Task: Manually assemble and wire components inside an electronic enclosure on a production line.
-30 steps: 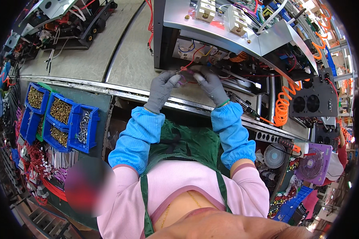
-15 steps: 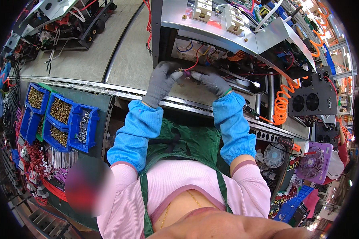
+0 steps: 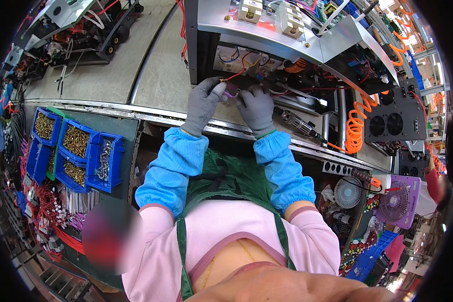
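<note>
My left hand (image 3: 204, 104), in a grey glove, pinches the end of a red wire (image 3: 237, 74) between thumb and fingers. This wire comes out of an open metal equipment chassis (image 3: 217, 19). A short purple wire (image 3: 228, 94) spans the gap between my two hands. On its other side my right hand (image 3: 256, 109), also gloved in grey, has its fingers closed on the purple wire's end, where a small metal tip seems to show. Both hands are just in front of the chassis opening, over the near edge of the bench.
A power screwdriver (image 3: 301, 124) lies right of my right hand, near a coiled orange air hose (image 3: 355, 128). Blue bins (image 3: 117, 166) of screws stand at left. A second unit (image 3: 105, 48) sits back left; a fan unit (image 3: 395, 121) and purple fan (image 3: 398, 204) are at right.
My right hand has drawn back toward me and turned more upright. The purple wire now shows between the hands, and the screwdriver has come into view beside the right hand.
</note>
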